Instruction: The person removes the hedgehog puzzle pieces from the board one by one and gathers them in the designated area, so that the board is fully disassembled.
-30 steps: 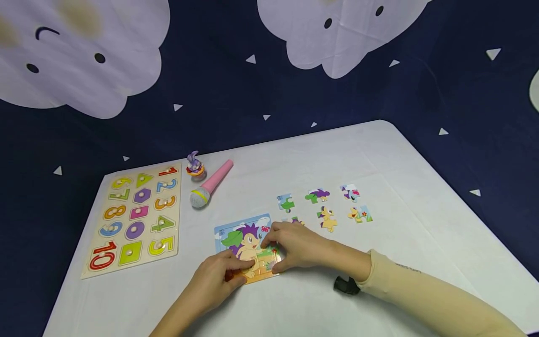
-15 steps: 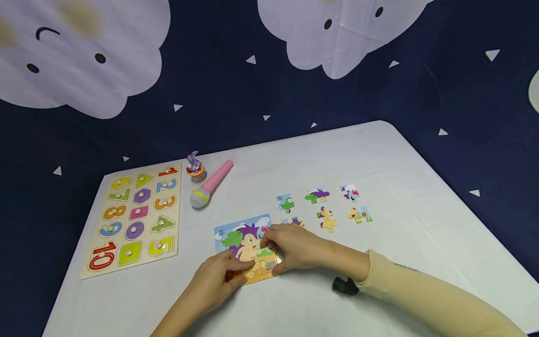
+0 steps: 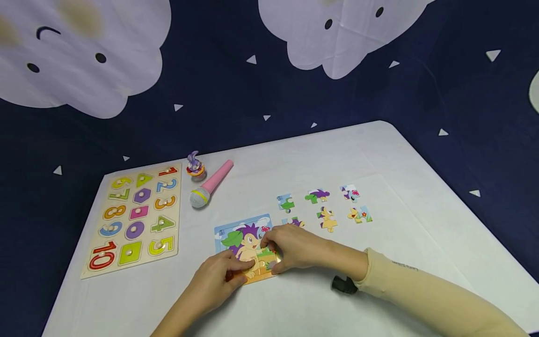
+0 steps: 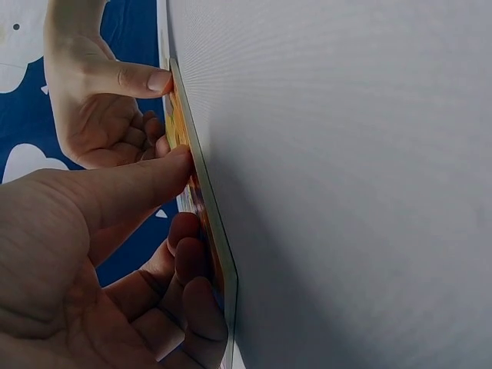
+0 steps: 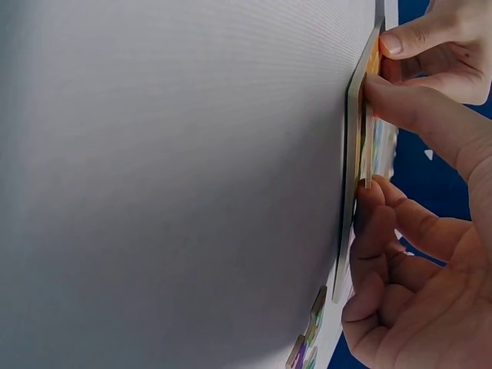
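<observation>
A hedgehog jigsaw puzzle (image 3: 242, 238) lies on the white table, with its picture up. My left hand (image 3: 222, 275) rests on its lower left corner, thumb and fingertips touching the face and edge. On its right side, my right hand (image 3: 296, 248) pinches a puzzle piece (image 5: 368, 146) between thumb and fingers. In the right wrist view that piece stands slightly proud of the puzzle board (image 5: 350, 154). The right hand covers part of the puzzle's right edge in the head view. Both thumbs point toward each other across the board in the left wrist view.
Several loose puzzle pieces (image 3: 326, 219) lie in rows behind the right hand. A number and shape board (image 3: 174, 238) is at the left. Near it stand a purple bunny figure (image 3: 195, 166) and a pink toy microphone (image 3: 217, 177). Dark cloud-print cloth hangs behind.
The right forearm has shifted very slightly left, while its fingers stay at the puzzle's right side. The left hand and the loose pieces have not moved.
</observation>
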Motion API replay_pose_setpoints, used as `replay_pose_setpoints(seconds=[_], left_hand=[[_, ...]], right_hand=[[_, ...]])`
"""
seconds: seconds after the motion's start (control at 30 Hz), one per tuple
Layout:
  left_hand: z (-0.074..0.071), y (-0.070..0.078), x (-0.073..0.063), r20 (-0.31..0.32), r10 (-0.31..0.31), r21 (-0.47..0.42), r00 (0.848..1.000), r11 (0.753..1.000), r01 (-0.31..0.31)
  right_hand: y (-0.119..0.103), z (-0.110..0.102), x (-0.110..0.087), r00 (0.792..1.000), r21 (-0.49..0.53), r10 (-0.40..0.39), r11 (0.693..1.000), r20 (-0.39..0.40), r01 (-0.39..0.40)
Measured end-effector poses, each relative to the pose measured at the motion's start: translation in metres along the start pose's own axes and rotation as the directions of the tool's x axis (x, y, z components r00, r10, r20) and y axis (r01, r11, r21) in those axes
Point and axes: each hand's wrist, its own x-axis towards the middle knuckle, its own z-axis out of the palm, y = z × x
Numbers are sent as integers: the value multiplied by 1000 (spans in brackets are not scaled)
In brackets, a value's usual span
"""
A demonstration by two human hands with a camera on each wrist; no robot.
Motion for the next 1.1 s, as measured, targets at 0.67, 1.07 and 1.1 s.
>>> replay_pose_setpoints(seconds=[0.67, 1.07, 1.1], left_hand=[[-1, -1, 1, 10, 11, -2, 1000, 1000, -11], [-1, -1, 1, 22, 16, 3, 1000, 1000, -16], [-1, -1, 1, 23, 17, 2, 1000, 1000, -17]], right_hand=[[-2, 0, -2, 997, -98, -66, 993, -44, 62], [-4, 2, -3, 991, -171, -108, 981, -77, 94], [-4, 1, -2, 992, -159, -104, 983, -70, 92]])
